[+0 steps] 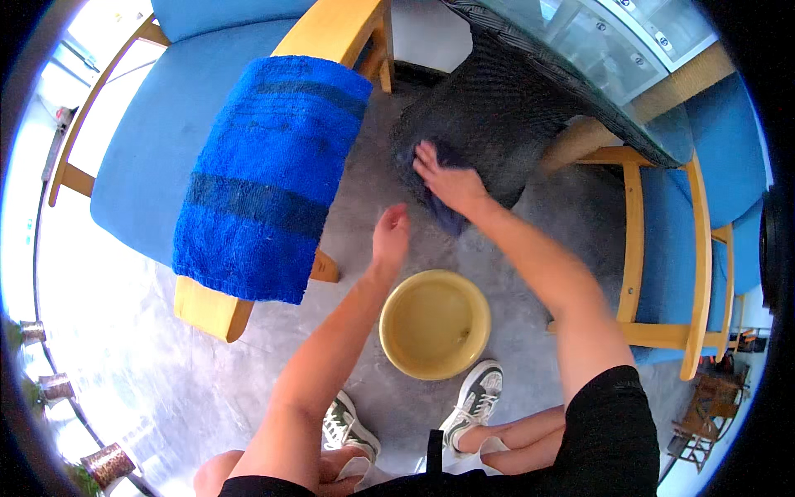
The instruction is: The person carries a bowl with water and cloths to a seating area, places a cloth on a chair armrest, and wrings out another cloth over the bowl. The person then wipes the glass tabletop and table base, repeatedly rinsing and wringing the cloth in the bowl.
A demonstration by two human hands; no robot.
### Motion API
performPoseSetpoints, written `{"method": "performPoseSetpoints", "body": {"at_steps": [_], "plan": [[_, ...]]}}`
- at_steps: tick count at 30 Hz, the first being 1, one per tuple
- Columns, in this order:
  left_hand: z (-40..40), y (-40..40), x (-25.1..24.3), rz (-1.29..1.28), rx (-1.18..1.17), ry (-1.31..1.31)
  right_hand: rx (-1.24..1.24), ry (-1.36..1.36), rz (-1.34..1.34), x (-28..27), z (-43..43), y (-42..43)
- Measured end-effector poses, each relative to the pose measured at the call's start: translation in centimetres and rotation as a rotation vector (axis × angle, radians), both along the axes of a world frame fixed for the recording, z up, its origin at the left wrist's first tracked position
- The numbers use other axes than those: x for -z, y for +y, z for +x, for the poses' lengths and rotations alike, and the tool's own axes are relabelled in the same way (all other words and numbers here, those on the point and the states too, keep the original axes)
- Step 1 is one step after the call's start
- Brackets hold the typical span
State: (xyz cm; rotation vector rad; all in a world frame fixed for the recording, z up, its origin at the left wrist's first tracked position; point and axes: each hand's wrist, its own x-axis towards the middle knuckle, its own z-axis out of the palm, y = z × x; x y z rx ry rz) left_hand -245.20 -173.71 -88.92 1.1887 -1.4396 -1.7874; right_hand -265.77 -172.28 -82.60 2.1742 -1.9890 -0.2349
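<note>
My right hand presses a dark blue cloth against the side of a black woven table base. The fingers lie partly spread over the cloth, and the hand is slightly blurred. My left hand hovers over the floor to the left of it, fingers loosely curled and blurred; no object shows in it. Below both hands a round yellow basin stands on the floor, holding what looks like shallow water with a small dark speck.
A blue towel with dark bands drapes over the wooden armrest of a blue-cushioned chair. Overhead right juts a glass tabletop. Another wooden-framed chair stands right. My sneakers flank the basin's near side.
</note>
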Motion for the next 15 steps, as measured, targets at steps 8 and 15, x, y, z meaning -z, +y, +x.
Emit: {"method": "performPoseSetpoints", "body": {"at_steps": [8,15], "plan": [[0.7,-0.9,-2.5,0.122,-0.046,0.027,0.301,0.276,-0.071,-4.3,-1.2,-11.7],[1.5,-2.0,-3.5,0.117,-0.158,-0.015,0.228,0.04,0.093,7.4,5.1,-10.4]]}}
